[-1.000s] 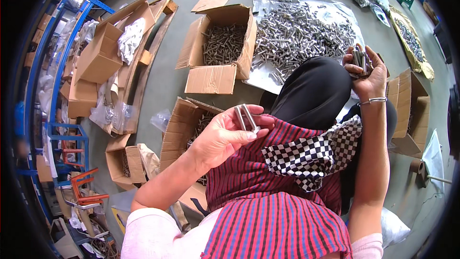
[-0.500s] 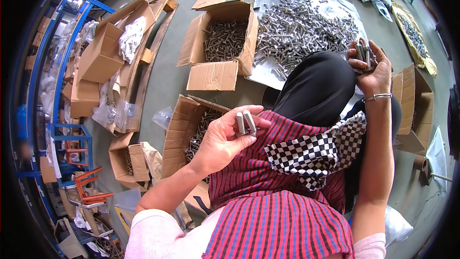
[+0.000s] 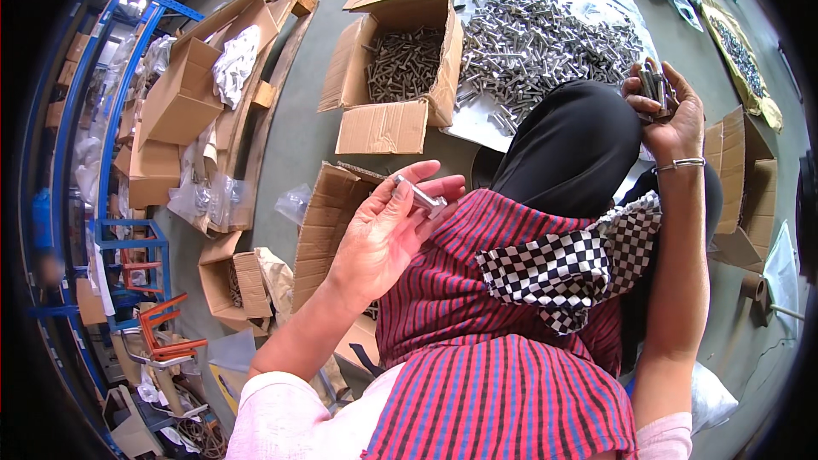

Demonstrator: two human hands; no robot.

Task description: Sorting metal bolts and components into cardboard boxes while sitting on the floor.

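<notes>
While the left hand (image 3: 375, 234) pinches one steel bolt (image 3: 419, 196) over the lap w/ fingers closed on its shank, the right hand (image 3: 669, 111) is clamped on a bundle of bolts (image 3: 654, 85) near the floor pile's (image 3: 545, 34) right edge — prob heavy, stiff, slick, so grip mid-shank imo.

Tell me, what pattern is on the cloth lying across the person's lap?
Black-and-white checks on the cloth, seen best in the head view.

Left hand (image 3: 383, 234) curls palm-up with fingers pinched, near the black knee (image 3: 571, 145); right hand (image 3: 669, 111) stays raised beyond it, fingers closed.
</notes>
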